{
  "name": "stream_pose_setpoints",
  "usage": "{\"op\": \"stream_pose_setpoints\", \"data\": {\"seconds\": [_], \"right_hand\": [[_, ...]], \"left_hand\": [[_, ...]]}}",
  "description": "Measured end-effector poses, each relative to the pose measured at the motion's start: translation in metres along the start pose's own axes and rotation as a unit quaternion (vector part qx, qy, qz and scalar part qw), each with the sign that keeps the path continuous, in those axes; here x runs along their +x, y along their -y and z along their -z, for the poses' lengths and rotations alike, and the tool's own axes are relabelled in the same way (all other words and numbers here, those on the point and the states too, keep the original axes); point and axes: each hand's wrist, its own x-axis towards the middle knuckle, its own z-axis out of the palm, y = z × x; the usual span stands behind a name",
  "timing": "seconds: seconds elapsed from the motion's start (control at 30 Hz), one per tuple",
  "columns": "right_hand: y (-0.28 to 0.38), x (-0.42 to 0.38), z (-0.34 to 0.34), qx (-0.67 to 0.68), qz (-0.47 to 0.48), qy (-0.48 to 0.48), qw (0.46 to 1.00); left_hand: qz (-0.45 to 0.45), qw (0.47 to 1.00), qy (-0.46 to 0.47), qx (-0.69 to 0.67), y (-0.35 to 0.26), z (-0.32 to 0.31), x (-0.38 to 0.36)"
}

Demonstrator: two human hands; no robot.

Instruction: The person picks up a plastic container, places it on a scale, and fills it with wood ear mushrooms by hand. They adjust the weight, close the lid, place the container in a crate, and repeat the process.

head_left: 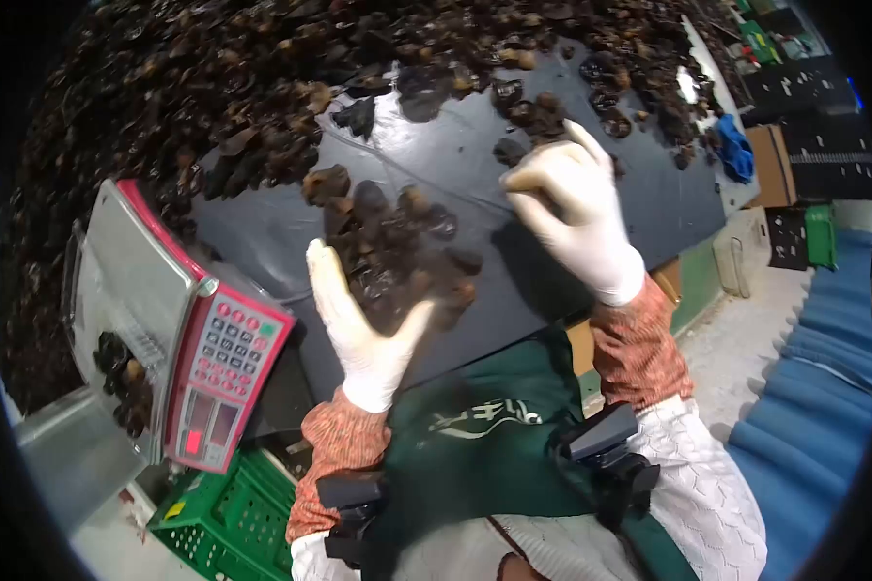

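Observation:
Both my hands wear white gloves. My left hand (363, 334) is open, thumb and fingers spread around the near left side of a small heap of dark brown, glossy, lobed pieces (383, 237) that look like wood ear mushrooms. Part of that heap is blurred. To the right, my right hand (576, 208) hovers over the dark grey tabletop (460, 208), its thumb and fingers curled together in a pinch. No piece shows between those fingertips. Just beyond it lies a small cluster of similar pieces (533, 111).
A large mass of dark pieces (233, 87) covers the far side. At left stands a red digital scale (228, 363) with several pieces on its metal pan (131, 281). A green crate (228, 513) sits below. Blue cloth (734, 150) lies at the right edge; black crates (828, 160) stand beyond.

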Motion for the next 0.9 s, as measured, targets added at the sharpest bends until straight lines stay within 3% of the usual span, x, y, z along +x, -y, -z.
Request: {"op": "stream_pose_setpoints", "data": {"seconds": [0.07,0.17,0.23,0.37,0.5,0.7,0.73,0.83,0.9], "right_hand": [[-0.028,-0.041,0.049,-0.081,-0.074,0.032,0.993],[-0.062,-0.105,0.094,-0.322,-0.157,0.192,0.914],[-0.055,-0.103,0.098,-0.322,-0.193,0.143,0.916],[-0.040,-0.063,0.053,-0.183,-0.193,0.011,0.964],[-0.057,-0.045,0.005,-0.156,-0.183,0.043,0.970],[-0.089,-0.062,-0.006,-0.039,-0.189,-0.091,0.977],[-0.076,-0.060,0.002,-0.008,-0.244,-0.091,0.965],[-0.035,-0.055,0.015,0.089,-0.228,-0.087,0.966],[0.005,-0.039,0.033,0.289,-0.247,0.059,0.923]], "left_hand": [[0.010,0.999,0.008,-0.037,-0.002,0.001,0.001],[0.020,0.999,0.027,-0.027,-0.004,0.003,0.001],[-0.017,1.000,0.018,0.007,0.002,0.000,0.000],[-0.002,1.000,0.014,-0.014,-0.003,0.000,-0.001],[0.007,0.999,0.001,-0.032,-0.005,0.001,-0.001],[0.008,1.000,0.001,-0.030,-0.005,0.000,0.000],[0.014,0.999,0.004,-0.031,-0.006,0.001,0.000],[0.024,0.999,0.017,-0.034,-0.010,0.001,0.000],[0.023,0.999,0.019,-0.038,-0.009,0.000,0.001]]}}
